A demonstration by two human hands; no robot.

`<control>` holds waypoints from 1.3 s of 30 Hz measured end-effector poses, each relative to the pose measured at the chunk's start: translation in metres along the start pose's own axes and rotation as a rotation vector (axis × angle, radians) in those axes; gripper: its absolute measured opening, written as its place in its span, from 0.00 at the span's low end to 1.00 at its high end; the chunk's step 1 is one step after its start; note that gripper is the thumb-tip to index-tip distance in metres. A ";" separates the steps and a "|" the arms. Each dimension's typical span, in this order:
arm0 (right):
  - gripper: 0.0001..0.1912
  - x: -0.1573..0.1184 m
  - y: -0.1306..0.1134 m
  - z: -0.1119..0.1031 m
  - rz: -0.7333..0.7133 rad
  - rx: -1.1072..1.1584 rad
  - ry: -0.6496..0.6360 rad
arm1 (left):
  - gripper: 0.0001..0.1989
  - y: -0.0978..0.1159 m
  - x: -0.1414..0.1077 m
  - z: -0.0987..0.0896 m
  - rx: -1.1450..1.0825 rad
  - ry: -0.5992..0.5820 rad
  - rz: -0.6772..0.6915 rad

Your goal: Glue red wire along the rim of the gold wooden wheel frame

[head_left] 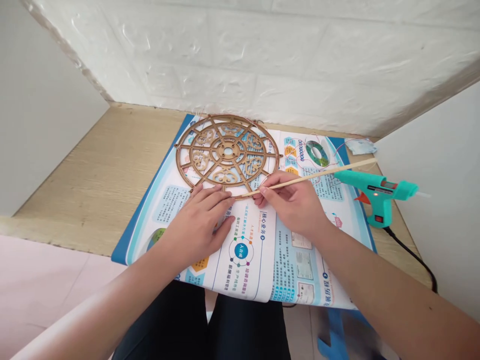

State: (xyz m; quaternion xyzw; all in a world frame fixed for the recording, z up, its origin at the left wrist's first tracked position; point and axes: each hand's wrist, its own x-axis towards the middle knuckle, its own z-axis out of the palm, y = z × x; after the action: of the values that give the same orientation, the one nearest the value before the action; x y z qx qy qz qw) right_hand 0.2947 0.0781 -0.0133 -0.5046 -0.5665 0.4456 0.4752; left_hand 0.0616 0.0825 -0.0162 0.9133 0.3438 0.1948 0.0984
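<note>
Head view, items as they lie. One openwork disc (pixel 227 152), gilt cut wood, rings and spokes whole, flat on the far half of the printed sheet (pixel 262 280). One stick (pixel 318 175), thin, pale wood, no glue showing, its near end at the disc's near rim. My right hand (pixel 294 205): narrow pinch on the stick, thumb and fingers closed round it. My left hand (pixel 198 225): spread flat, fingertips (pixel 221 197) on the rim, holding nothing. Stick not fixed to the disc, as far as I can see. Glue gun (pixel 378 192), teal, at the sheet's right edge, touched by neither hand, its cord (pixel 414 255) running toward the near right corner of the bench (pixel 93 165). Crumpled wrapper (pixel 360 146) at the sheet's far right corner.
</note>
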 end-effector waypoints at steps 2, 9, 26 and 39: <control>0.07 0.000 0.000 0.000 -0.008 -0.003 -0.001 | 0.16 0.001 0.001 -0.002 -0.004 -0.019 -0.007; 0.07 0.000 0.001 0.000 -0.029 -0.046 -0.026 | 0.16 0.004 0.004 -0.002 0.032 -0.043 -0.014; 0.05 -0.005 0.002 0.000 -0.148 -0.217 -0.034 | 0.15 0.000 0.002 0.001 0.026 -0.026 0.027; 0.05 0.001 0.001 -0.002 -0.316 -0.459 0.222 | 0.13 0.000 0.003 -0.001 0.010 -0.016 -0.058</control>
State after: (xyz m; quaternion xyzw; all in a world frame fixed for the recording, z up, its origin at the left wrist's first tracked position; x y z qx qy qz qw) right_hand 0.2966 0.0791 -0.0135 -0.5501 -0.6684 0.1686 0.4714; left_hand 0.0634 0.0847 -0.0146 0.9050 0.3704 0.1826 0.1021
